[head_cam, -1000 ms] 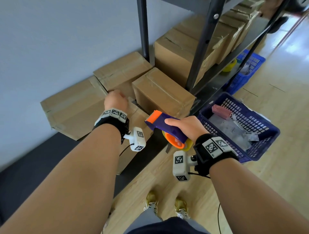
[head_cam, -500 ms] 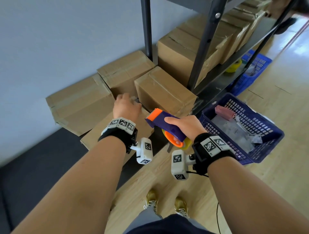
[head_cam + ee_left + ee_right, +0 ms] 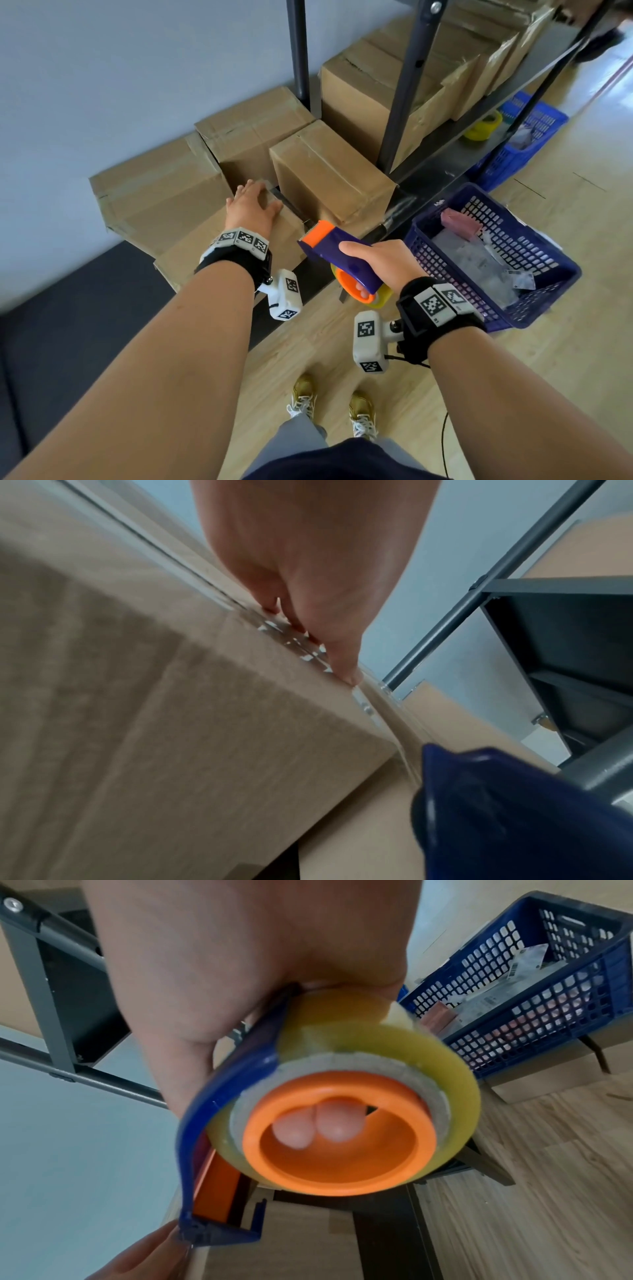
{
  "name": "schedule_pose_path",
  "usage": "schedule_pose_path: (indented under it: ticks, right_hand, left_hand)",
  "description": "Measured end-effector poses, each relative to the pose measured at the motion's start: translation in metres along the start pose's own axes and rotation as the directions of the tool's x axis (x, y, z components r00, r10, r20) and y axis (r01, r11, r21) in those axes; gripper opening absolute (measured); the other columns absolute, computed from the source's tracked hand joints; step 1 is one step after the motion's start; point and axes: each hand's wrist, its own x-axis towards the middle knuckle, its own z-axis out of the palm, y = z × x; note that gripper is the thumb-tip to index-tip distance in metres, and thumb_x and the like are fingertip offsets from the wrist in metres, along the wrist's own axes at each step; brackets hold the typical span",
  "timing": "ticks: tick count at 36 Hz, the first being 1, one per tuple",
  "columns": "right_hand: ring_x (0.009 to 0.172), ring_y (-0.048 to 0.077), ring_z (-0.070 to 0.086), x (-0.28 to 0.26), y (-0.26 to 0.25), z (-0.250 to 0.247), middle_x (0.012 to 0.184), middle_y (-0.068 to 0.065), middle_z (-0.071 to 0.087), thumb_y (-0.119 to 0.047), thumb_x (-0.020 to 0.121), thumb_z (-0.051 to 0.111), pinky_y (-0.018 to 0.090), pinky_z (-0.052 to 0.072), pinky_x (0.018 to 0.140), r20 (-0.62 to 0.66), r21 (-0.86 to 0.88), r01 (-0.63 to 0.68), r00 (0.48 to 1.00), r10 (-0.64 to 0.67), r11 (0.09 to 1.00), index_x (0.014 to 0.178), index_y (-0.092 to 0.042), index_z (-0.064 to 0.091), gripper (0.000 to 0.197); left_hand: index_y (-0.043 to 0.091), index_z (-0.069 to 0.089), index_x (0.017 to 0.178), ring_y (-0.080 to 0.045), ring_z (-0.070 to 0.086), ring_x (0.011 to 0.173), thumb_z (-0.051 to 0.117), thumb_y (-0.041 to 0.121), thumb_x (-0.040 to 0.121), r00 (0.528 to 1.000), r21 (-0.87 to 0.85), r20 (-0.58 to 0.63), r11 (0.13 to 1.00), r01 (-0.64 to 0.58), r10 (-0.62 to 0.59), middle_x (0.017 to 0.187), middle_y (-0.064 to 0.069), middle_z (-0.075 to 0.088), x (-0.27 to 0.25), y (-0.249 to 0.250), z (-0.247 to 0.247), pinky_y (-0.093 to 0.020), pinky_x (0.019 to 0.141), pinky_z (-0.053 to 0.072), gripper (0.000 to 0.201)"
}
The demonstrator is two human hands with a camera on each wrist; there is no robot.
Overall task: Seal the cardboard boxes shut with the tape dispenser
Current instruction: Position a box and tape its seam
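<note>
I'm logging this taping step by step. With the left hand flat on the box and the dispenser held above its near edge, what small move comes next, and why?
Probably pull the tape dispenser back toward the body and down over the near edge. A clear tape strip stretches from under the left hand, which presses it to the cardboard box, to the dispenser that the right hand grips, uncut.

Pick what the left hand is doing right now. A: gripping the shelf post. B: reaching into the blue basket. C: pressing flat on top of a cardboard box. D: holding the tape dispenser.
C: the left hand lies with fingers spread on the cardboard box, while the right hand holds the tape dispenser.
</note>
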Motion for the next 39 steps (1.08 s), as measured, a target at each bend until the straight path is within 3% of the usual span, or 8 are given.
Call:
schedule_pose_path:
  ticks: [5,8,14,19,22,28,34,39]
  right_hand:
    - [0.059,0.014,0.065,0.011,0.006,0.008,0.065,0.003,0.069,-0.058,0.083,0.068,0.030,0.056,0.071,-0.071,-0.020,-0.016,0.997,0.014,1.000,0.081,-0.007,0.070,0.052]
    - [0.064,0.019,0.067,0.018,0.005,0.018,0.071,0.006,0.071,-0.059,0.079,0.071,0.037,0.058,0.078,-0.117,-0.014,-0.042,0.992,0.040,0.999,0.087,-0.002,0.072,0.057]
    - [0.065,0.021,0.071,0.027,0.003,0.028,0.076,0.007,0.075,-0.063,0.069,0.075,0.036,0.061,0.073,-0.158,0.050,-0.106,0.981,0.113,0.993,0.091,-0.006,0.072,0.061]
    - [0.047,0.014,0.065,0.020,0.000,0.024,0.064,0.008,0.072,-0.051,0.080,0.077,0.021,0.050,0.047,-0.111,0.137,-0.122,0.984,0.138,0.983,0.090,-0.002,0.072,0.051]
    - [0.042,0.014,0.063,0.017,0.001,0.023,0.057,0.008,0.069,-0.047,0.082,0.076,0.019,0.047,0.042,-0.093,0.185,-0.119,0.986,0.138,0.975,0.090,0.001,0.072,0.049]
    - [0.049,0.022,0.065,0.020,-0.002,0.019,0.064,0.013,0.071,-0.046,0.077,0.081,0.028,0.053,0.051,-0.066,0.279,-0.167,0.979,0.192,0.946,0.093,0.002,0.073,0.051]
    - [0.069,0.022,0.068,0.030,0.001,0.013,0.088,0.014,0.075,-0.055,0.071,0.080,0.032,0.055,0.070,0.003,0.285,-0.209,0.976,0.217,0.935,0.099,-0.009,0.078,0.054]
    - [0.076,0.018,0.071,0.028,-0.013,0.004,0.092,0.010,0.078,-0.044,0.079,0.080,0.023,0.055,0.064,-0.090,0.202,-0.095,0.989,0.115,0.975,0.098,-0.010,0.077,0.039]
  left_hand:
    - [0.024,0.036,0.145,-0.020,0.010,0.148,0.050,0.040,0.096,1.000,0.044,0.010,0.999,-0.015,0.015,0.159,-0.002,0.019,-0.001,-0.001,0.005,-0.042,0.121,0.003,0.053]
    - [0.022,0.029,0.147,-0.019,0.007,0.148,0.052,0.057,0.088,0.999,0.121,0.020,0.992,-0.038,0.035,0.160,-0.001,0.014,-0.004,-0.006,0.012,-0.043,0.120,0.000,0.072]
    - [0.021,0.021,0.151,-0.016,-0.001,0.148,0.056,0.068,0.075,0.998,0.138,0.040,0.989,-0.057,0.052,0.161,0.002,0.008,-0.010,-0.008,0.011,-0.040,0.120,-0.004,0.096]
    - [0.019,0.019,0.152,-0.016,-0.002,0.148,0.057,0.069,0.076,0.998,0.160,0.035,0.985,-0.064,0.060,0.162,0.001,0.006,-0.009,-0.009,0.013,-0.041,0.120,-0.006,0.098]
    - [0.019,0.018,0.152,-0.017,-0.002,0.148,0.058,0.069,0.076,0.997,0.160,0.039,0.985,-0.067,0.062,0.162,0.001,0.006,-0.008,-0.010,0.013,-0.042,0.120,-0.005,0.099]
    - [0.017,0.021,0.151,-0.017,-0.001,0.148,0.062,0.068,0.074,0.998,0.141,0.027,0.988,-0.067,0.064,0.161,0.001,0.010,-0.006,-0.010,0.014,-0.042,0.119,-0.006,0.100]
    - [0.017,0.021,0.151,-0.017,-0.001,0.148,0.063,0.066,0.075,0.997,0.118,0.033,0.990,-0.075,0.071,0.161,0.001,0.010,-0.005,-0.012,0.014,-0.041,0.119,-0.008,0.100]
    - [0.017,0.024,0.150,-0.016,0.002,0.148,0.063,0.069,0.072,0.997,0.118,0.005,0.990,-0.073,0.073,0.160,0.001,0.013,-0.001,-0.014,0.017,-0.042,0.119,-0.005,0.101]
